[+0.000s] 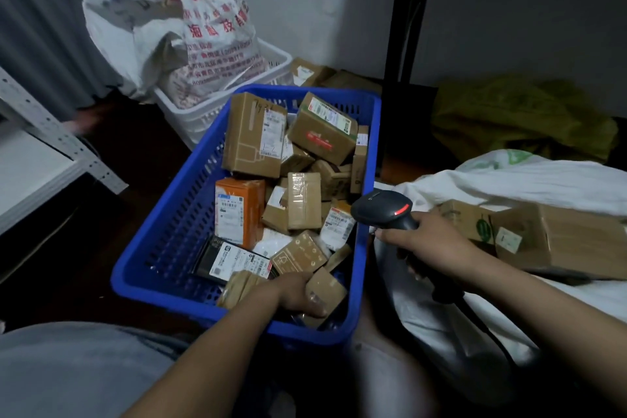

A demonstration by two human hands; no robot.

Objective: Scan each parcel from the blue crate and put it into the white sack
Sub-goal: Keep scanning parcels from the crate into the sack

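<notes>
The left hand point(298, 292) sat in the blue crate's point(176, 214) near right corner, fingers curled round a small brown parcel point(329, 283) jutting rightward from its palm. The right hand point(427, 237) clasped the black scanner point(383, 209) above the white sack's point(543, 180) edge

The blue crate point(169, 231) is glossy plastic. The parcels point(252, 136) are matt brown cardboard with paper labels point(273, 132). The scanner point(380, 207) is matt black plastic. The white sack point(509, 180), 3 o'clock, is crumpled cloth.
</notes>
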